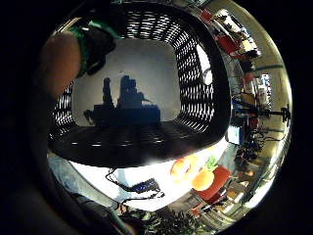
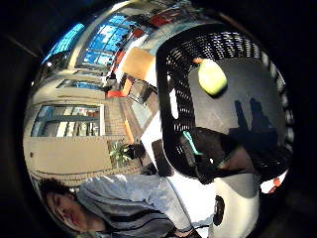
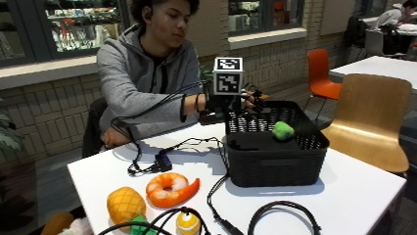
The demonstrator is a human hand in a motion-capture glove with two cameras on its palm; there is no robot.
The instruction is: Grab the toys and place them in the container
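Hovering over the basket, the right hand has its fingers relaxed, grasping nothing.

Basket: black, rigid plastic lattice, flat pale floor, standing on the white table.

Green toy: small, rounded, apparently soft; in the air just inside the basket, below the hand, not touching it.

Shrimp: orange, curled, plush-looking; on the table near the basket. Likely light and squashy; best pinched across the thick middle of the curl.

Pineapple: yellow, quilted, beside the shrimp. Probably light; take round its belly.

Small yellow toy: at the table's near edge, among cables.
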